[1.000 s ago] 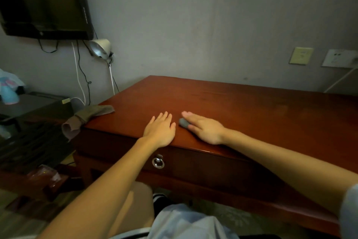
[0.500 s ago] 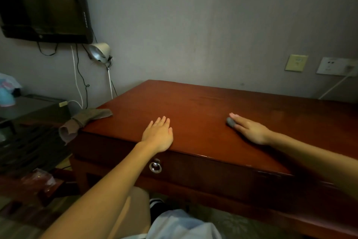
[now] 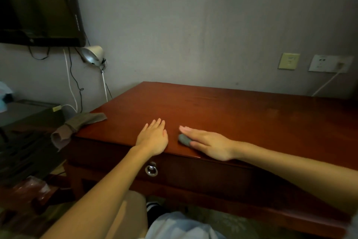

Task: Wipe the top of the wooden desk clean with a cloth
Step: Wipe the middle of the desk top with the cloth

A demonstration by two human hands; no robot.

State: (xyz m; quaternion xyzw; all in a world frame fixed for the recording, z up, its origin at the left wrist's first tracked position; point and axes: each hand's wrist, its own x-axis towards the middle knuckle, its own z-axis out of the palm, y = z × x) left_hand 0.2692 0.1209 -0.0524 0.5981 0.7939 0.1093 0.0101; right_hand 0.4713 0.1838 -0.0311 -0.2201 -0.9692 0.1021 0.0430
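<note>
A private room of a home or a guest lodging is suggested, not a workplace. A dark flat television (image 3: 38,6) is mounted on the plain grey wall (image 3: 193,25), and loose cables (image 3: 74,83) are hung beneath it. A small lamp (image 3: 92,54) with a metal shade is seen just below the screen's corner. A polished reddish wooden tabletop (image 3: 232,114) is set against the wall, and a drawer with a metal ring pull (image 3: 151,170) is fitted beneath it. A yellowed switch plate (image 3: 288,61) and a white socket (image 3: 329,63) are set in the wall. A low dark cabinet (image 3: 29,122) is placed at the left.
</note>
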